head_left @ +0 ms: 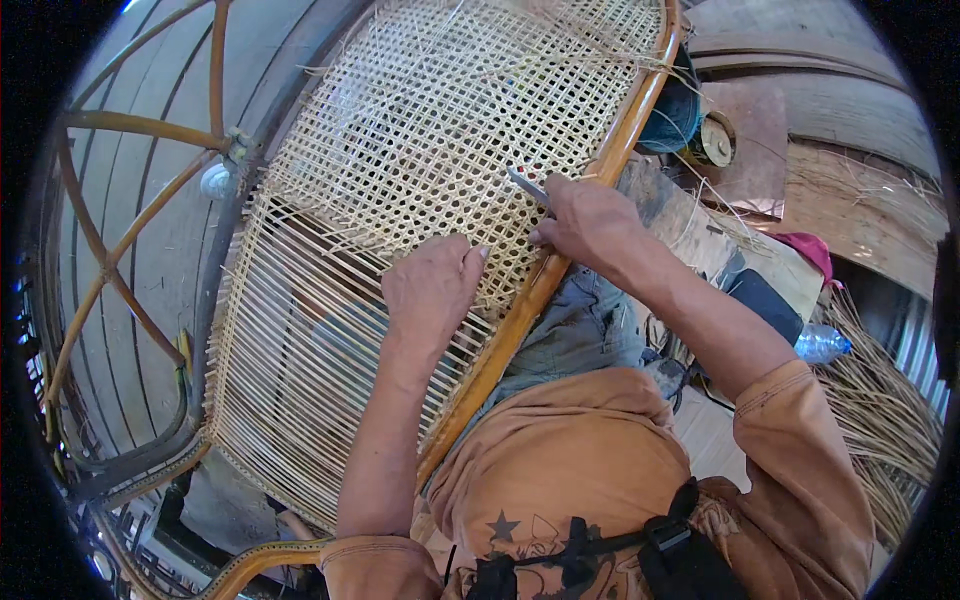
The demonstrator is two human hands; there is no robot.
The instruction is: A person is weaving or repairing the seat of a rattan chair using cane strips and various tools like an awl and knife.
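Observation:
A wooden frame lies slanted across my lap with a cane panel stretched over it. The far part of the panel is a close open-hole weave. The near left part shows only parallel cane strands. My right hand is closed round a narrow metal blade, probably a knife, over the weave beside the right rail. Its handle is hidden in the fingers. My left hand rests curled at the border between weave and bare strands, thumb against the fingers; whatever it pinches is hidden.
Loose cane ends stick out over the far right rail. Right of it stand a teal bucket and a round tin. A plastic bottle lies near a bundle of cane strips. Bent rattan frames stand at left.

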